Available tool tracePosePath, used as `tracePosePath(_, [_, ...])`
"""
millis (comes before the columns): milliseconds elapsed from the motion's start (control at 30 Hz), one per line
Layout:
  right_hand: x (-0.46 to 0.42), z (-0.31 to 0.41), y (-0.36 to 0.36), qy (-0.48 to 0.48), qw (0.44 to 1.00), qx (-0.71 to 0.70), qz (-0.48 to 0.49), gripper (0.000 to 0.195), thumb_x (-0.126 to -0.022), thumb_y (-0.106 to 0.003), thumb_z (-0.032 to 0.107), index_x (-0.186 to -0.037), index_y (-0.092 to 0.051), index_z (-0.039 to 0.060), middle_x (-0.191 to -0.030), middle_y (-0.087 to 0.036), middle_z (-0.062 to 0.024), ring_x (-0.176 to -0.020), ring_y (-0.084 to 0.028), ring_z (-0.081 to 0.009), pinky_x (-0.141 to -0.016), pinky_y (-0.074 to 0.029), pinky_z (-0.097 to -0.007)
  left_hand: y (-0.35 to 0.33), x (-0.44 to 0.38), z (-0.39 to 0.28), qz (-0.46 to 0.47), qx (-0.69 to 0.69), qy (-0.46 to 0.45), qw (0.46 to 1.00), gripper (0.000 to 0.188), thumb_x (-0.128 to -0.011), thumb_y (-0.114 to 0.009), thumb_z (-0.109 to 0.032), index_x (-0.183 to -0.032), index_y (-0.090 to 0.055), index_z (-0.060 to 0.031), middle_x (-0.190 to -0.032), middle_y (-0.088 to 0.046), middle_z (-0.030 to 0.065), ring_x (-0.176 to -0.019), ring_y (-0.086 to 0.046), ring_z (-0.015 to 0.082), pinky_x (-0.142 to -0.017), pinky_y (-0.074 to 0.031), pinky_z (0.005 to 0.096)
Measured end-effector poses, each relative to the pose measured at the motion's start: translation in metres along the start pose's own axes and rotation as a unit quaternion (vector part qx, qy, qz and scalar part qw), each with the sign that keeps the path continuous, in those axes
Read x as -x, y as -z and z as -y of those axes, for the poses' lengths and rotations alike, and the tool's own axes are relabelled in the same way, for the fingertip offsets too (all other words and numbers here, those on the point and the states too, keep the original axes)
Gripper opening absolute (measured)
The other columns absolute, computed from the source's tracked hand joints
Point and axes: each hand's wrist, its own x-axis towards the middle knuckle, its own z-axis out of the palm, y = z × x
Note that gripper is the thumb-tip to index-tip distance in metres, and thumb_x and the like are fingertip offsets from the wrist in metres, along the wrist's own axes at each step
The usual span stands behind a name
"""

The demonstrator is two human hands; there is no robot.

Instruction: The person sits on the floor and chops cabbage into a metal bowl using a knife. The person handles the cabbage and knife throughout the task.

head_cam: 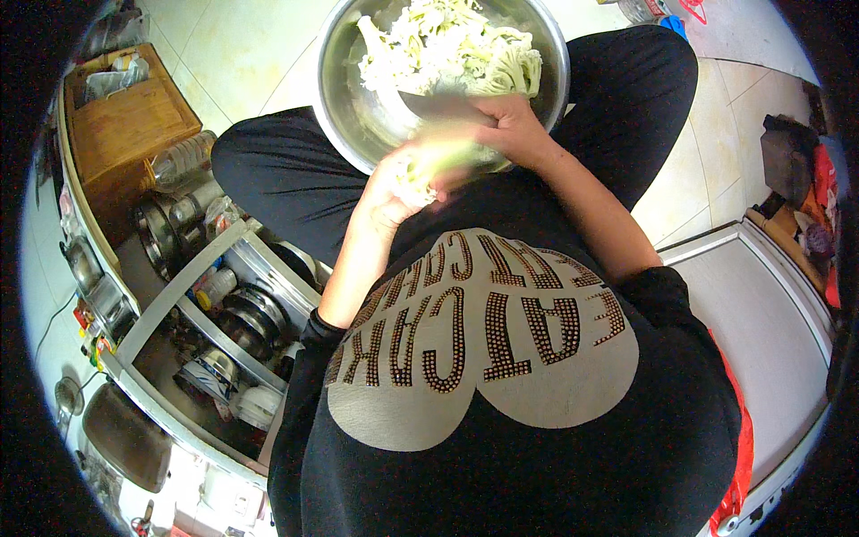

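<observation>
My left hand holds a piece of cauliflower over my lap, at the near rim of a stainless steel bowl. Its pale green stem side is smeared by motion. In my right hand is a knife, whose dark blade points left across the bowl and is partly blurred. The knife's handle is hidden in my fist. Beyond both hands, cut cauliflower florets fill the far part of the bowl.
On the left stand an open cabinet with pots and containers, a wooden box and a clear plastic bottle. A white-framed panel is close on my right. Past it lie a dark bag and red items.
</observation>
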Motion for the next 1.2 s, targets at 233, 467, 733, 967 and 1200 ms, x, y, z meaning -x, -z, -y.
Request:
tracePosePath(233, [0.003, 0.001, -0.003, 0.107, 0.994, 0.01, 0.018, 0.029, -0.08, -0.07, 0.03, -0.085, -0.068, 0.001, -0.071, -0.066, -0.0033, -0.066, -0.057, -0.0075, -0.063, -0.046, -0.0246, -0.013, -0.006, 0.014, 0.241, 0.3, -0.004, 0.923, 0.034, -0.092, -0.049, -0.026, -0.106, -0.053, 0.0051, -0.08, -0.062, 0.0113, -0.07, -0.061, 0.0223, -0.067, -0.053, 0.0334])
tracePosePath(467, [0.005, -0.01, -0.004, 0.054, 0.987, -0.107, -0.105, 0.023, -0.083, -0.068, 0.023, -0.085, -0.066, 0.0007, -0.073, -0.064, -0.0017, -0.069, -0.055, -0.008, -0.066, -0.045, -0.0238, -0.041, 0.003, 0.002, 0.007, 0.094, -0.1, 0.99, 0.033, -0.091, -0.05, -0.021, -0.117, -0.054, -0.0016, -0.091, -0.062, 0.0112, -0.073, -0.06, 0.0206, -0.069, -0.051, 0.0367])
tracePosePath(733, [0.003, -0.021, 0.014, 0.026, 0.947, -0.244, -0.205, 0.038, -0.094, -0.052, 0.029, -0.064, -0.053, 0.0059, -0.053, -0.046, 0.0032, -0.046, -0.037, -0.0048, -0.043, -0.028, -0.0215, -0.031, 0.002, 0.003, 0.047, 0.106, -0.145, 0.983, 0.035, -0.092, -0.046, -0.016, -0.126, -0.047, -0.0053, -0.099, -0.058, 0.0107, -0.082, -0.057, 0.0223, -0.073, -0.051, 0.0399])
tracePosePath(967, [0.002, -0.008, 0.002, 0.0, 0.987, -0.128, -0.095, 0.03, -0.083, -0.067, 0.031, -0.078, -0.065, 0.0015, -0.059, -0.051, 0.0043, -0.055, -0.044, -0.0036, -0.05, -0.035, -0.0213, -0.037, 0.005, 0.001, 0.067, 0.179, -0.089, 0.977, 0.031, -0.094, -0.048, -0.026, -0.119, -0.05, -0.007, -0.104, -0.057, 0.0126, -0.089, -0.057, 0.0273, -0.077, -0.053, 0.045])
tracePosePath(1200, [0.001, -0.006, 0.003, -0.021, 0.998, -0.049, -0.032, 0.034, -0.081, -0.069, 0.036, -0.077, -0.066, 0.002, -0.063, -0.056, 0.0011, -0.061, -0.048, -0.0061, -0.058, -0.04, -0.0233, -0.035, 0.014, 0.008, 0.038, 0.06, -0.069, 0.995, 0.039, -0.093, -0.047, -0.02, -0.127, -0.042, -0.0002, -0.102, -0.056, 0.0141, -0.076, -0.057, 0.0198, -0.063, -0.057, 0.0354])
